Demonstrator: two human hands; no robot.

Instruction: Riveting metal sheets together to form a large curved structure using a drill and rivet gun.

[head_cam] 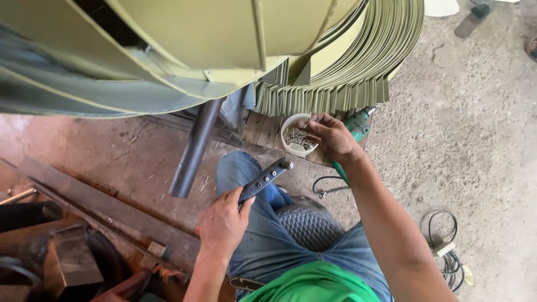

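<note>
A: What has the left hand [224, 223] got?

B: It is closed around the lower end of a dark, flat metal hand tool with round holes along its bar [265, 178]. The fingers are wrapped tight about the handle and the thumb lies on top. The bar slants up and away from that hand, over the knee in blue jeans [246, 184], and ends in a small round knob.

A: And the right hand [331, 137]?

B: It is reaching forward, fingers drawn together in a pinch at the rim of a small white round plastic cup full of thin metal pins [298, 140]. Whether it has a pin between the fingertips I cannot tell; they are bunched right at the cup's far edge.

A: What lies around that hand?

B: Just behind and beyond it is a green electric drill [358, 124] lying on the concrete floor [475, 140], its black cord running back under the forearm. Directly above the hand is a fanned stack of pale green sheet-metal strips [335, 95]. To the left of the cup a dark steel pipe [196, 148] slopes down toward the left hand's side
</note>
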